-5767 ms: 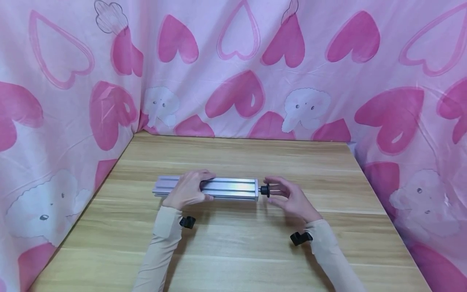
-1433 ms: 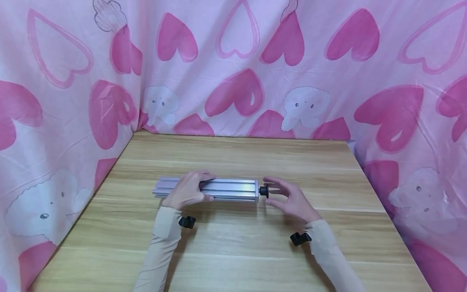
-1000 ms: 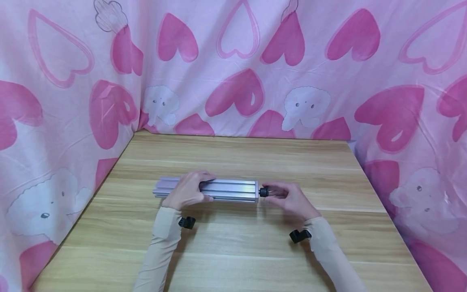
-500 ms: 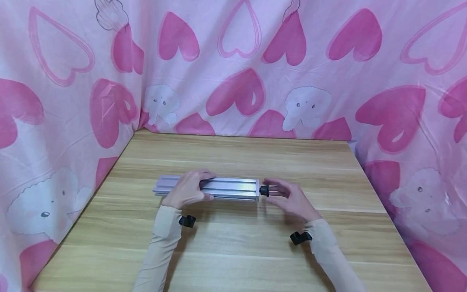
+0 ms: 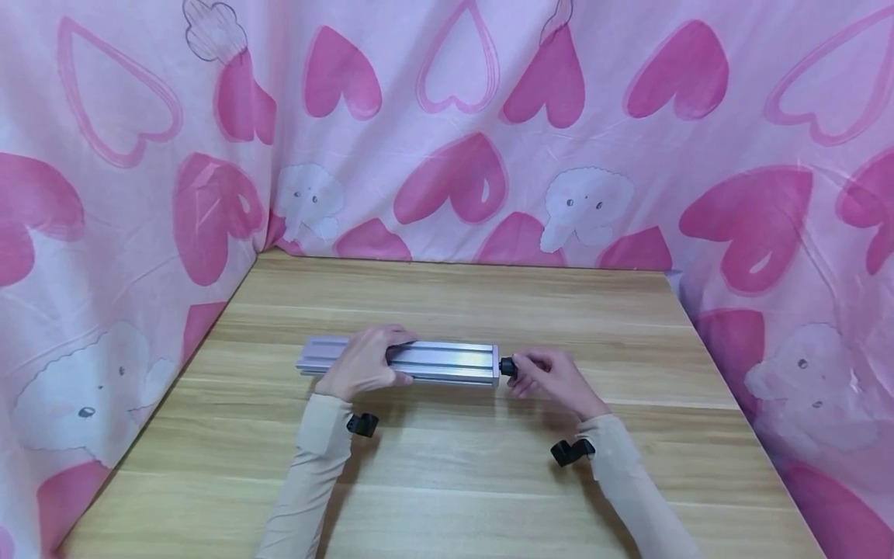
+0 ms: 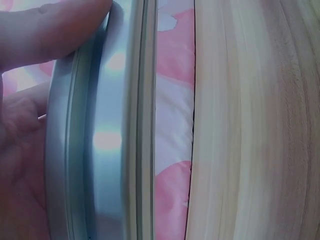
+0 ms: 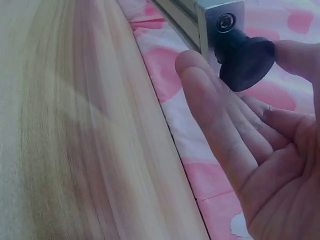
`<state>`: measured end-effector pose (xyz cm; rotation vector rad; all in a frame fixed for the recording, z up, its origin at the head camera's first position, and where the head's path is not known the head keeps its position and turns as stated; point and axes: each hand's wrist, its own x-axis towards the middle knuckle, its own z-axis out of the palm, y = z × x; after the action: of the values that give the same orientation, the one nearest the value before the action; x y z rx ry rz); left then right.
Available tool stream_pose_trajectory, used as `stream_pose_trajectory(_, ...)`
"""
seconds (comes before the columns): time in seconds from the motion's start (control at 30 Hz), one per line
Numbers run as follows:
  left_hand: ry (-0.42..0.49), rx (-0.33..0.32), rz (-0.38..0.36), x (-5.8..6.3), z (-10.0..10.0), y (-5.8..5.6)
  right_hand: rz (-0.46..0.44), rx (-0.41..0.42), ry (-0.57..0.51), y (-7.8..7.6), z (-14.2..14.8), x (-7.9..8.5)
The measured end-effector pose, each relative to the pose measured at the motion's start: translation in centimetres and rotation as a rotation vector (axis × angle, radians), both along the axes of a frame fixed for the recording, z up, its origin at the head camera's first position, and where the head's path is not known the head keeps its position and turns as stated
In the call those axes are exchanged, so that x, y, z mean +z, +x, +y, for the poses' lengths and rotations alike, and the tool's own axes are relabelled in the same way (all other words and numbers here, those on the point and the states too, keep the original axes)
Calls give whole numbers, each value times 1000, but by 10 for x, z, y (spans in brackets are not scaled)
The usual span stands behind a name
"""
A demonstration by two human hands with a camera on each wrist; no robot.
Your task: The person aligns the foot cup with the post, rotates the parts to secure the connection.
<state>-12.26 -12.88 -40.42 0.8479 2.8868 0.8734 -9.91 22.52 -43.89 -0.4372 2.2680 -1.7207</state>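
Observation:
A silver aluminium extrusion profile with long grooves lies crosswise in the head view. My left hand grips it near the middle, thumb on the near side and fingers over the far side. The left wrist view shows the thumb along the grooved profile. From the square right end plate sticks a black levelling foot with a round disc, beside a socket-head screw. My right hand holds this foot, thumb at the disc's rim and fingers reaching along its other side.
The wood-grain table spreads under both arms. Pink heart-print cloth hangs at the back and both sides. A black camera mount sits on the left wrist and another on the right wrist.
The right hand's fingers have opened and closed round the levelling foot over several frames. Less of the stud shows between foot and end plate than at first. The profile has shifted slightly right.

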Motion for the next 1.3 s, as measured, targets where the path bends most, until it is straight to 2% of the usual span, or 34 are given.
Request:
stream_pose_trajectory(0.07,0,-3,-1,0,-1,0,13,1,31,0,0,0)
stream_pose_trajectory(0.2,10,7,-10,0,-3,-1,96,-11,100,4,0,1)
stream_pose_trajectory(0.37,21,14,-14,1,-3,-4,158,9,17,6,0,3)
stream_pose_trajectory(0.53,6,16,6,1,-2,-5,200,-19,33,5,-1,4)
stream_pose_trajectory(0.67,-11,23,11,1,-2,-5,191,-35,82,4,-1,5)
stream_pose_trajectory(0.9,-11,17,3,1,0,-4,110,-9,29,1,-3,0)
stream_pose_trajectory(1.03,-3,16,-2,0,0,-4,66,-14,60,2,-2,0)
stream_pose_trajectory(1.17,2,16,-2,-1,-2,-5,119,-11,79,4,-1,0)
stream_pose_trajectory(1.3,0,15,-5,-2,-2,-5,186,5,24,5,-1,0)
